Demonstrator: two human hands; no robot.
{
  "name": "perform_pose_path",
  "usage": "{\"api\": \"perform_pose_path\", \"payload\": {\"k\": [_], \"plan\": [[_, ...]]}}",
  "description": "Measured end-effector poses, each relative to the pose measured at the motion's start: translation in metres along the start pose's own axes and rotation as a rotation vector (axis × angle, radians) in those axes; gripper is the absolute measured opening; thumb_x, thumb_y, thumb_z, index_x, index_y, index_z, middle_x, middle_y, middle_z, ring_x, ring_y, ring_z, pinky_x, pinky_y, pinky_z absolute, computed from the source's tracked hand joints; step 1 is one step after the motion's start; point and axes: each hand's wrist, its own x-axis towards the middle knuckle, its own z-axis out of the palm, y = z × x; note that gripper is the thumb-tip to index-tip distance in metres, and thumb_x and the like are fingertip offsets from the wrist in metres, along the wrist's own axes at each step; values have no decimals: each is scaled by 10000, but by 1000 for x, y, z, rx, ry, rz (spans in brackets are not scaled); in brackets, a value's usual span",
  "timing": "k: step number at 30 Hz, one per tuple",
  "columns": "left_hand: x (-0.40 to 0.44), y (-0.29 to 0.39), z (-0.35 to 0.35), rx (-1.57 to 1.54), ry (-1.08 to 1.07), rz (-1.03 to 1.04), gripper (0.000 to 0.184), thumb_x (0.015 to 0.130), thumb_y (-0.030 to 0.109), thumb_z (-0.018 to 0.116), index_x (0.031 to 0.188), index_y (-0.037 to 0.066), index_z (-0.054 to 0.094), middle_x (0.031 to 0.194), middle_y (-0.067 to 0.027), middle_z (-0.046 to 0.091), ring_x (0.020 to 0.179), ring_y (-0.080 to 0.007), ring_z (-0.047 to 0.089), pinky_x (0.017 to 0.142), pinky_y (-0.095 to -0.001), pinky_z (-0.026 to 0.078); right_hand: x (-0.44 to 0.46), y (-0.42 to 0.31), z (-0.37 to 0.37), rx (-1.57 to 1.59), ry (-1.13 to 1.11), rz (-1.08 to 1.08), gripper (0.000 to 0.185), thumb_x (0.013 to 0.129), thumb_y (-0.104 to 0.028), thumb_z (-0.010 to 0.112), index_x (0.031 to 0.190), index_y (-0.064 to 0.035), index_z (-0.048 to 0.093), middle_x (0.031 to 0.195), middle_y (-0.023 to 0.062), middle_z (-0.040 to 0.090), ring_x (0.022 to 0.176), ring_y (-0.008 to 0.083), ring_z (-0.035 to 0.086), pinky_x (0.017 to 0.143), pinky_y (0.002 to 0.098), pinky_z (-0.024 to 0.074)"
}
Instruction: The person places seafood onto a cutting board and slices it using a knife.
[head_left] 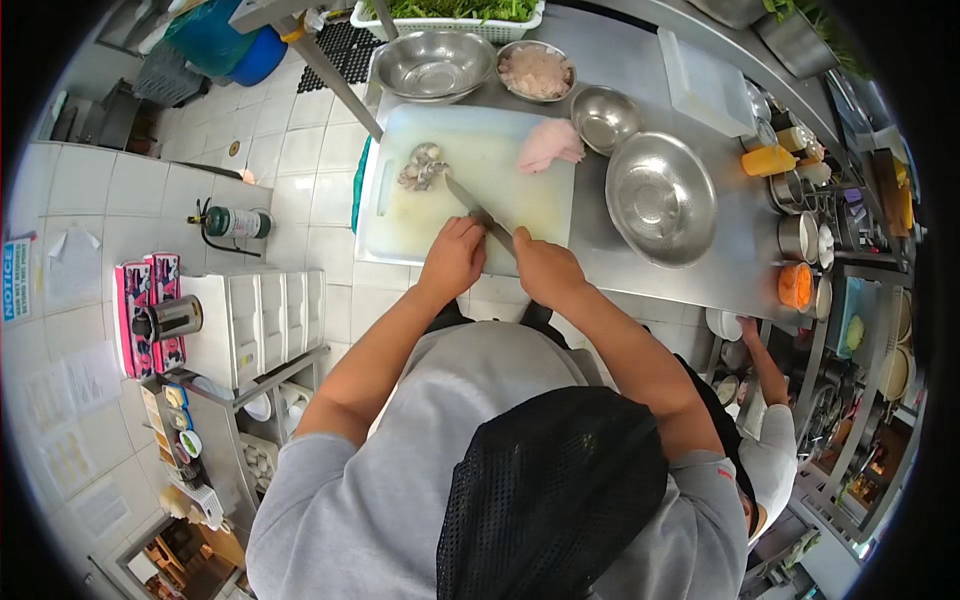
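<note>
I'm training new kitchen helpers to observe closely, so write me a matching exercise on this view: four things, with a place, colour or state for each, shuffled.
Things
1. Knife
2. Pale pink pieces
3. Fire extinguisher
4. Squeeze bottle

Place, colour or state
A. Yellow, to the right of the large metal bowls
B. Held in the right hand
C. Green, by the white tiled wall
D. Heaped in a round metal bowl

Right pairs: 1-B, 2-D, 3-C, 4-A
</note>
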Motion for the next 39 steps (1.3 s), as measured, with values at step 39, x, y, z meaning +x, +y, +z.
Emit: {"api": "perform_pose_path", "payload": {"k": [39], "plan": [[-15,4,2,23,116,-113,206,836,-34,705,1039,-12,683,1021,-165,643,987,-396,586,890,-504,526,-34,-2,-22,-27,-132,-42,184,992,-54,587,1159,12,548,903,237,776,893,435,784,813,565,600]]}}
